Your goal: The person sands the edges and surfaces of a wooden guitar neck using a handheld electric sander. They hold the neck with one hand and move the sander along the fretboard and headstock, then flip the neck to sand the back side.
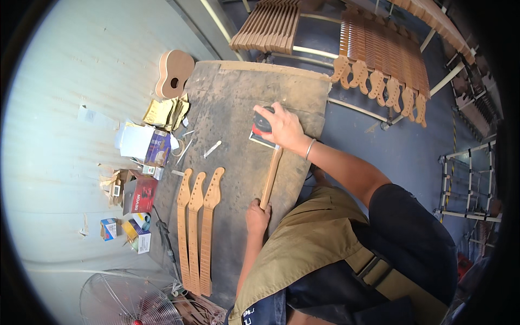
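Observation:
A wooden guitar neck (271, 174) lies on a worn dark workbench (233, 92). My left hand (257, 215) grips the near end of this neck. My right hand (285, 128) rests on a red and black hand sander (261, 124) that sits on the far end of the neck. To the left, three more unfinished necks (195, 233) lie side by side on the bench, headstocks pointing away from me.
A small guitar body (174, 73) leans at the bench's far left corner. Cardboard boxes (142, 192) and sandpaper sheets (165, 112) lie along the left wall. A fan (127, 300) stands at lower left. Racks of necks (379, 51) fill the back.

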